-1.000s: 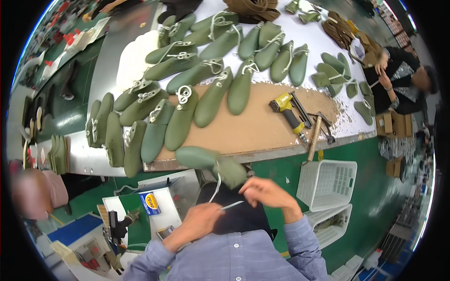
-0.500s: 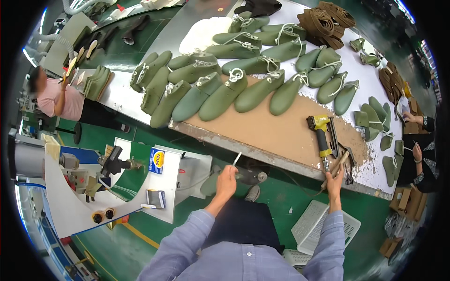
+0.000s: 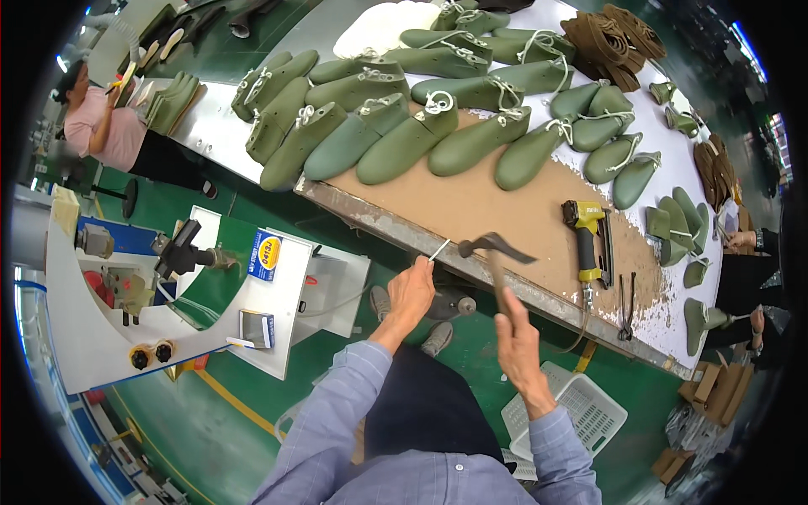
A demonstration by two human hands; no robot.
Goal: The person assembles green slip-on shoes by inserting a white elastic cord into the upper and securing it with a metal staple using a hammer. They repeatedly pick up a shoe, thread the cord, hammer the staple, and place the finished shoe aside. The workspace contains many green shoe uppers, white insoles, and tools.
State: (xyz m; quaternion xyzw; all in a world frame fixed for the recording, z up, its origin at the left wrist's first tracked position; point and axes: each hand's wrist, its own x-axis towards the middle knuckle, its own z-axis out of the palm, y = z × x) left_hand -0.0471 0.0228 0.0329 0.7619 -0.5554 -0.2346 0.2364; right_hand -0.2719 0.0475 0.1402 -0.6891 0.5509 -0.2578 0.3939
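Note:
Near the front edge of the workbench, my left hand is closed on a thin white stick, whose tip pokes up past the fingers. My right hand grips the wooden handle of a hammer. The hammer's dark, curved head is raised over the bench edge, to the right of the white stick and apart from it. Green shoe lasts with white cords stand in rows on the bench beyond both hands. To the right lie a yellow and black nail gun and dark pincers.
A white machine stands at my left. White plastic baskets sit on the floor by my right forearm. Brown rolled material lies at the bench's far side. One person stands far left; another's hand shows at right.
My right hand has lifted the hammer off the bench beside the nail gun and carried it left, near my left hand. The pincers stay behind. My left hand, still gripping the white stick, has risen slightly.

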